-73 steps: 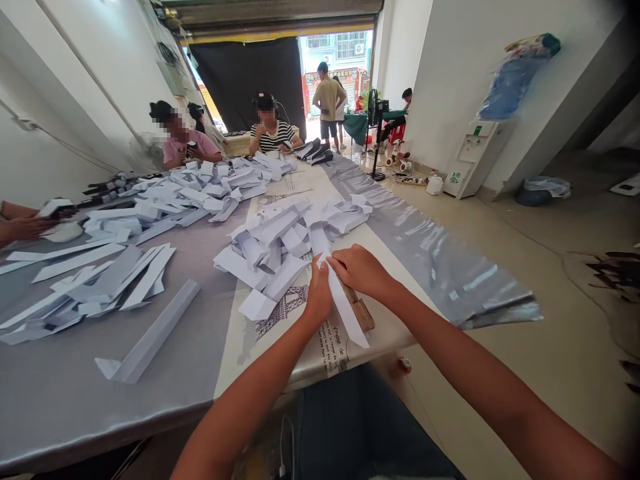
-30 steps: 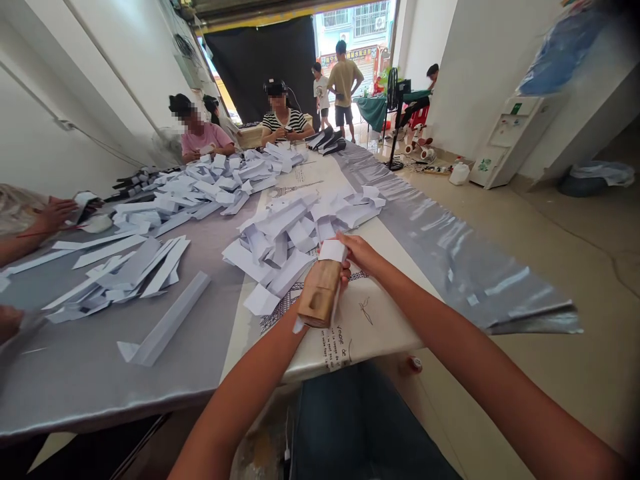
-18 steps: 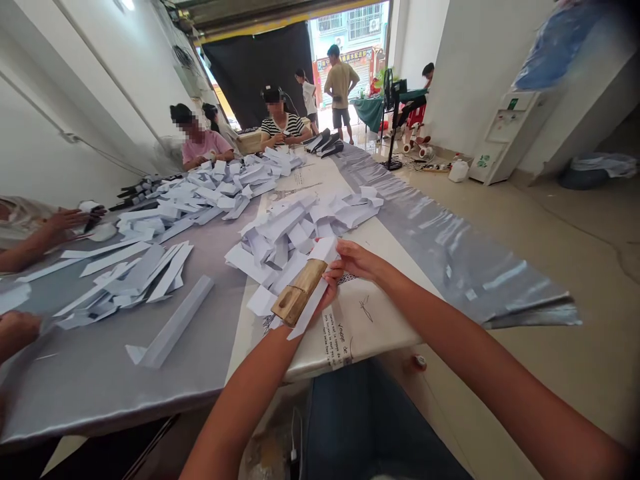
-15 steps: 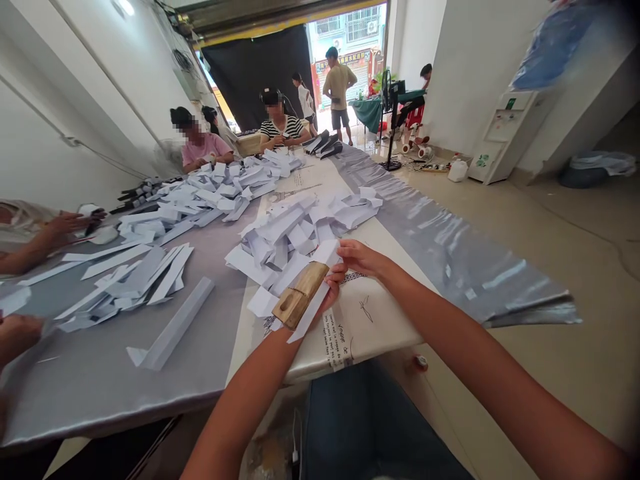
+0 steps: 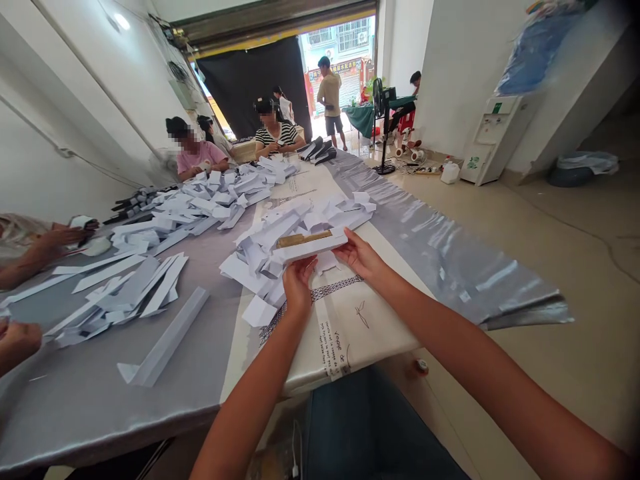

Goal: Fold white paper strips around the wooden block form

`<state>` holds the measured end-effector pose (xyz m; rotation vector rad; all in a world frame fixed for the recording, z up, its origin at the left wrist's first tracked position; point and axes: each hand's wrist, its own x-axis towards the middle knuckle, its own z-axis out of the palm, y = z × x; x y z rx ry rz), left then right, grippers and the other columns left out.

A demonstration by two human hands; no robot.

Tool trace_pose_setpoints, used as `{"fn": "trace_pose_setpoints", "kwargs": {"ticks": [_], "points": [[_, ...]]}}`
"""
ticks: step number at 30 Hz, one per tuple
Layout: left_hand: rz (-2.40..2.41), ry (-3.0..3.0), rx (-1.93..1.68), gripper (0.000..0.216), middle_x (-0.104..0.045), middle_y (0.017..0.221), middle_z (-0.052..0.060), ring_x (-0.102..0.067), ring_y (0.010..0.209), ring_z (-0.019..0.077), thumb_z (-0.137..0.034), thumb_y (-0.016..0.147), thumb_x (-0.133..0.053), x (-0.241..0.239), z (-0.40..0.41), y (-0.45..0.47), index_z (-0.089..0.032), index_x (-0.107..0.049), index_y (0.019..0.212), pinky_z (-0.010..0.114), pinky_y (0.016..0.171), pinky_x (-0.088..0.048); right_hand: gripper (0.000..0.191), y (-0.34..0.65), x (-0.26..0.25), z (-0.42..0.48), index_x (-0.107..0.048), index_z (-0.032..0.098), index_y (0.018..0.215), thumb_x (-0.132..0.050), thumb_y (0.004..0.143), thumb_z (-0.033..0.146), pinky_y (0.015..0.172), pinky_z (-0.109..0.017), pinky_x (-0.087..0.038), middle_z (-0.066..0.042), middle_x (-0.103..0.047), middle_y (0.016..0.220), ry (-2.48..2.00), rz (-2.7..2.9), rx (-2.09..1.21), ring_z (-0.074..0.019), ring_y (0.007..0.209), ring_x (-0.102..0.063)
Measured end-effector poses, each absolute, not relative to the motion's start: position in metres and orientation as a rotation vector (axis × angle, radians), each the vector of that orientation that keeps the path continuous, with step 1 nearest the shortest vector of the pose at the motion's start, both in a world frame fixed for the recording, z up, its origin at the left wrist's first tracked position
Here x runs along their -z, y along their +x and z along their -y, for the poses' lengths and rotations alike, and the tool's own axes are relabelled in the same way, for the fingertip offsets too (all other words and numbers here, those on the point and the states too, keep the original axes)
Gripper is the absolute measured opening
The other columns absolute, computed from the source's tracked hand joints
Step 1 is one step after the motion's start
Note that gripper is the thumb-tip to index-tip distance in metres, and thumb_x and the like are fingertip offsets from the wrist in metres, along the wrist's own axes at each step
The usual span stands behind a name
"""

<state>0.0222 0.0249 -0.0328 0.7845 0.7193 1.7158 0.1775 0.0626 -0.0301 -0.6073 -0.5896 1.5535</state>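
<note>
A wooden block (image 5: 304,238) lies along a folded white paper strip (image 5: 315,248), whose near side covers much of the wood. My left hand (image 5: 299,279) grips the strip and block from below, near the left half. At the right end, my right hand (image 5: 358,253) pinches the paper between thumb and fingers. Both hands hold the piece just above the table. Right behind it spreads a heap of folded white paper pieces (image 5: 265,230).
The table's grey cloth (image 5: 200,380) carries a lone folded strip (image 5: 167,340) and a pile of strips (image 5: 125,293) on the left. A bigger paper heap (image 5: 200,197) sits farther back. Co-workers sit along the far and left sides; one person's hand (image 5: 19,343) is at the left edge.
The wooden block has turned from slanting toward me to nearly level, with its paper side facing me. My left hand has come out from behind it to below.
</note>
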Motion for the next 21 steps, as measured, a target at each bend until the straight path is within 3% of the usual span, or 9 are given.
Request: {"fn": "trace_pose_setpoints", "kwargs": {"ticks": [6, 14, 16, 21], "points": [[-0.649, 0.646, -1.812, 0.027, -0.068, 0.094, 0.007, -0.063, 0.102, 0.0206, -0.031, 0.086, -0.039, 0.03, -0.02, 0.02, -0.018, -0.062, 0.089, 0.037, 0.094, -0.048, 0.024, 0.178, 0.033, -0.065, -0.066, 0.017, 0.089, -0.073, 0.072, 0.033, 0.081, -0.03, -0.057, -0.005, -0.071, 0.092, -0.63, 0.537, -1.552, -0.0167, 0.086, -0.066], [-0.879, 0.744, -1.866, 0.016, -0.068, 0.086, 0.002, -0.066, 0.089, 0.0141, -0.024, 0.083, -0.048, 0.032, -0.028, 0.014, -0.018, -0.062, 0.083, 0.032, 0.093, -0.048, 0.026, 0.177, 0.036, -0.061, -0.068, 0.019, 0.086, -0.072, 0.072, 0.04, 0.083, -0.03, -0.055, -0.005, -0.071, 0.091, -0.702, 0.642, -1.409, -0.0154, 0.082, -0.065], [-0.893, 0.745, -1.894, 0.017, -0.068, 0.091, 0.003, -0.064, 0.094, 0.0138, -0.024, 0.085, -0.047, 0.034, -0.028, 0.014, -0.019, -0.063, 0.085, 0.03, 0.094, -0.047, 0.028, 0.175, 0.034, -0.058, -0.068, 0.018, 0.085, -0.07, 0.072, 0.042, 0.084, -0.029, -0.054, -0.005, -0.071, 0.091, -0.705, 0.697, -1.328, -0.0151, 0.083, -0.065], [-0.842, 0.604, -1.881, 0.036, -0.066, 0.109, 0.006, -0.06, 0.107, 0.0152, -0.043, 0.093, -0.034, 0.035, -0.026, 0.018, -0.021, -0.062, 0.096, 0.03, 0.094, -0.047, 0.032, 0.172, 0.03, -0.053, -0.068, 0.017, 0.089, -0.068, 0.073, 0.044, 0.085, -0.03, -0.052, -0.005, -0.07, 0.091, -0.714, 0.779, -1.23, -0.0144, 0.083, -0.065]]}}
